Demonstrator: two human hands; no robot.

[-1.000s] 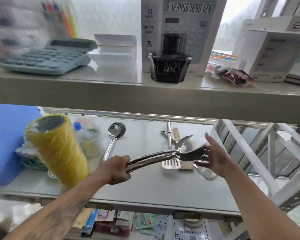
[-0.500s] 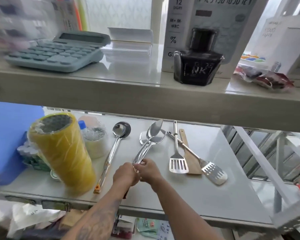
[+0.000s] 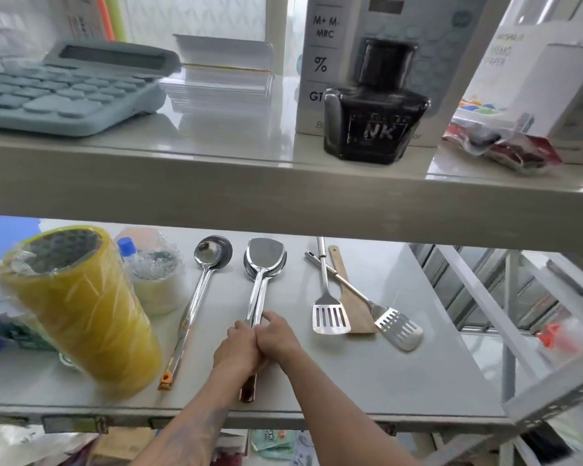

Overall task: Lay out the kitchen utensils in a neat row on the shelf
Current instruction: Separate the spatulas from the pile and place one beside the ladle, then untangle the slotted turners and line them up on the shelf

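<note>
Head cam view looks down at the lower shelf (image 3: 367, 381), going left to right: a yellow wrapped roll (image 3: 78, 307) lies on its side at the far left, with a smaller wrapped tape roll (image 3: 155, 280) just behind it. Next is the ladle (image 3: 196, 297), already lying straight with its bowl toward the back. Then the stacked steel turners (image 3: 261, 274), bunched together with heads at the back and handles toward the front edge.

Both hands sit on those handles. The left hand (image 3: 238, 348) has its grip closed around the handles, and the right hand (image 3: 276, 338) is pressed against it, fingers curled over the same handles with one finger resting on top. So the person looks to be setting this bundle down parallel to the ladle.

Further right it's messier: a slotted spatula (image 3: 327, 304) lies roughly straight, but a wooden spatula (image 3: 350, 297) and a second slotted turner (image 3: 384, 314) cross over each other at an angle.

Judging by that, the task is maybe halfway. Next move probably calls for letting go of the bundle, maybe spreading it apart, then untangling that crossed pile and lining each piece up with even gaps.
</note>
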